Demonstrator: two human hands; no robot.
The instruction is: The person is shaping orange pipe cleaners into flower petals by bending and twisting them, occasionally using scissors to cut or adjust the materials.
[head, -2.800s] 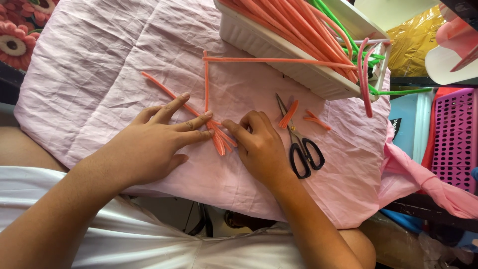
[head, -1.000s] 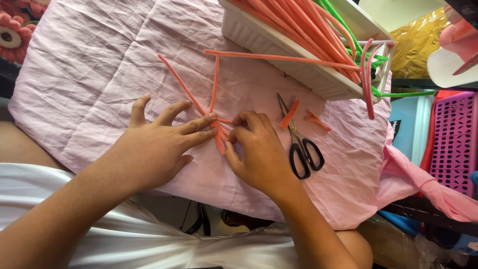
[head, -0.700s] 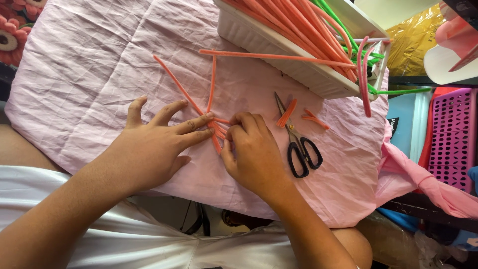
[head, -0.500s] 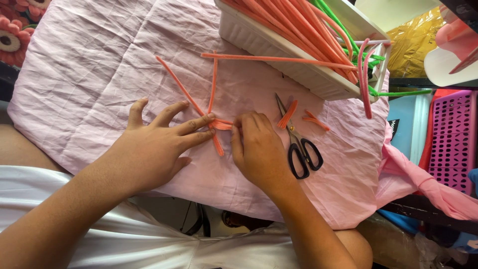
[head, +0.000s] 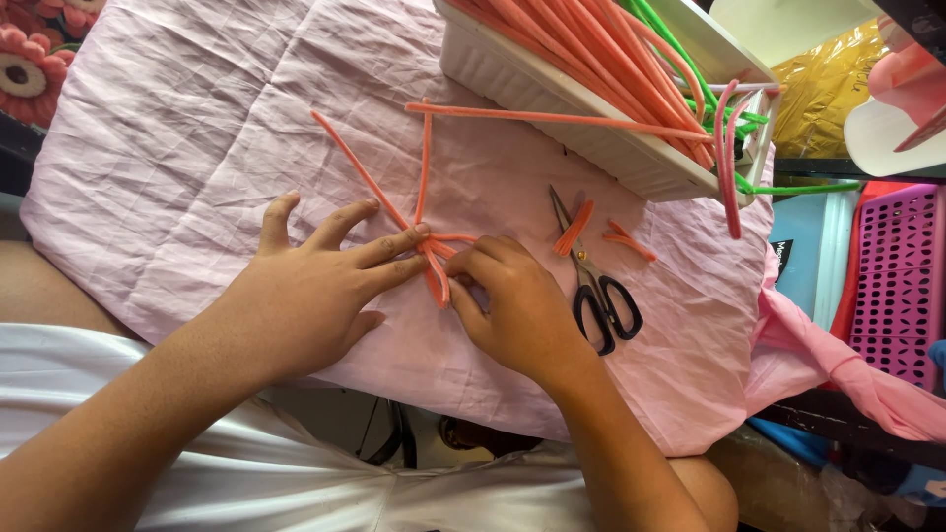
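Two hands on pink cloth (head: 197,148) over the tabletop. Left hand (head: 305,296): open, fingers spread, fingertips pressing down the crossing of the orange pipe cleaners (head: 424,167). Right hand (head: 517,310): curled, pinching the twisted junction between the hands. Stems probably light, fuzzy, bendable wire; best held at the twist. Right of it: black-handled scissors (head: 601,296), cut pieces (head: 574,227). Beyond: white tray (head: 552,94) of more stems.

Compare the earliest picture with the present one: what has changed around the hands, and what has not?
The two long orange pipe cleaners have swung upright from their crossing. The left hand pins that crossing, and the right hand works the short ends. The scissors, cut pieces and white tray have not moved.
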